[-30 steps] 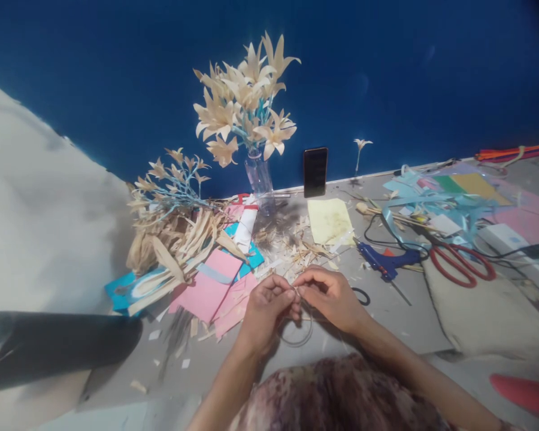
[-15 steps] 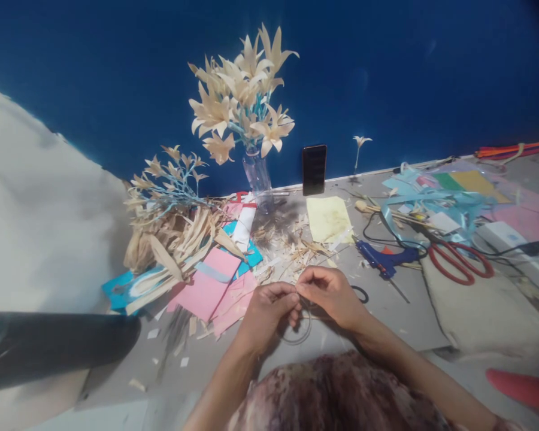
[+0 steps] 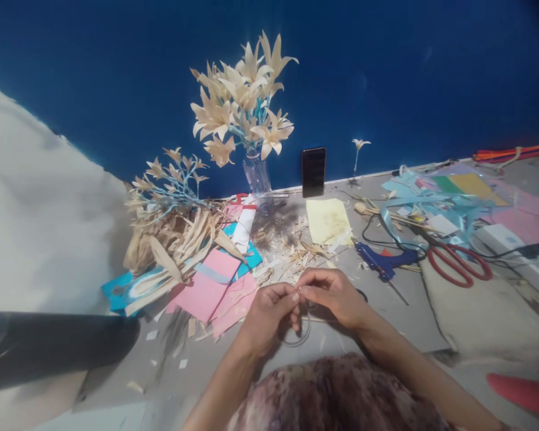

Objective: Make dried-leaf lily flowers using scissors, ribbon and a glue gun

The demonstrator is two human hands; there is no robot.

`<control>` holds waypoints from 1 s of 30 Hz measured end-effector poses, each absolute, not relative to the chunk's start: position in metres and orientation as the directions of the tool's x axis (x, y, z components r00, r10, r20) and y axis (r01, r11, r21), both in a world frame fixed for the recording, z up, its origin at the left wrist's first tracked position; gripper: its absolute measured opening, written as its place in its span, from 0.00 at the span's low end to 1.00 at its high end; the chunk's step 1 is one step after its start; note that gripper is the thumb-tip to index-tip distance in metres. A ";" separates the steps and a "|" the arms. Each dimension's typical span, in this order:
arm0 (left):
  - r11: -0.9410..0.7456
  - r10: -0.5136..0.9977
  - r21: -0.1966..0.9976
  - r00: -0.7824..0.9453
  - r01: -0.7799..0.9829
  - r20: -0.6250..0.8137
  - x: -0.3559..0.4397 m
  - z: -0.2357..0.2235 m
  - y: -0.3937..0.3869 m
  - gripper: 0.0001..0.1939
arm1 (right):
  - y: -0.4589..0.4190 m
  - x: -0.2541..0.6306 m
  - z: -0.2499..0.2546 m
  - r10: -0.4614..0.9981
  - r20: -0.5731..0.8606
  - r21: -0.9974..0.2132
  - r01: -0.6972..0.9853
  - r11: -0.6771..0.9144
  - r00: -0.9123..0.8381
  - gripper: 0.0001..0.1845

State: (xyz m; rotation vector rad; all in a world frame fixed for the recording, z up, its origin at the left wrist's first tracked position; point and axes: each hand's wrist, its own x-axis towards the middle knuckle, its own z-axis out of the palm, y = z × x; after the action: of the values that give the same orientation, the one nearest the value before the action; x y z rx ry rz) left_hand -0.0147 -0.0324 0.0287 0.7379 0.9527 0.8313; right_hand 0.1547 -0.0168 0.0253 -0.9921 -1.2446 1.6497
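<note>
My left hand (image 3: pixel 272 311) and my right hand (image 3: pixel 330 293) meet at the fingertips above the front of the table. Each hand is closed in a pinch on a thin grey wire (image 3: pixel 299 343), which hangs below the fingers in a round loop. The exact spot where the fingertips grip it is too small to make out. Just beyond my hands lie dry husk scraps (image 3: pixel 303 248). To the right of my right hand rests a blue glue gun (image 3: pixel 386 260) with its nozzle toward the back left.
Pale husk flowers (image 3: pixel 242 96) stand in a clear bottle (image 3: pixel 258 182) at the back. A phone (image 3: pixel 313 172) leans on the blue wall. Pink paper (image 3: pixel 211 287) and dry husks (image 3: pixel 161 242) lie left; red-handled scissors (image 3: pixel 462 266) and blue ribbon (image 3: pixel 458 206) lie right.
My right fingertips lift slightly off the left ones, then come back against them. The wire loop stays hanging beneath. The whole view shifts a little with my head.
</note>
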 end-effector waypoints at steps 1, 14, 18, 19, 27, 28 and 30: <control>0.484 0.858 0.833 0.333 -0.269 -0.391 -0.015 0.028 -0.032 0.14 | -0.017 0.155 0.025 0.934 -0.102 -0.977 -0.141 -0.158 -0.342 0.14; 0.214 0.933 0.943 0.232 0.255 -0.274 -0.016 0.049 -0.032 0.12 | -0.018 0.169 0.036 0.943 0.072 -0.917 0.350 0.190 -0.324 0.04; 0.074 0.937 0.911 0.284 0.407 -0.203 -0.018 0.056 -0.029 0.11 | -0.015 0.173 0.044 0.913 0.108 -0.832 0.467 0.300 -0.393 0.04; 0.026 0.936 0.895 0.304 0.445 -0.178 -0.019 0.056 -0.028 0.11 | -0.014 0.174 0.045 0.901 0.108 -0.820 0.474 0.320 -0.420 0.04; -0.165 0.897 0.790 0.423 0.591 -0.129 -0.028 0.057 -0.019 0.12 | 0.001 0.175 0.053 0.824 0.101 -0.780 0.470 0.413 -0.557 0.06; -0.157 0.898 0.793 0.420 0.589 -0.134 -0.028 0.058 -0.018 0.11 | 0.003 0.174 0.054 0.827 0.096 -0.792 0.461 0.401 -0.554 0.07; -0.128 0.907 0.813 0.398 0.567 -0.135 -0.027 0.059 -0.015 0.09 | 0.009 0.172 0.053 0.850 0.086 -0.835 0.427 0.346 -0.520 0.07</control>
State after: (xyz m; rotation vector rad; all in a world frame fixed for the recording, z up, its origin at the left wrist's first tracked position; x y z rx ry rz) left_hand -0.0274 -0.0154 0.0593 1.8133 1.2781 0.5080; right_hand 0.1722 0.0088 0.0534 -1.1111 -2.0952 1.0727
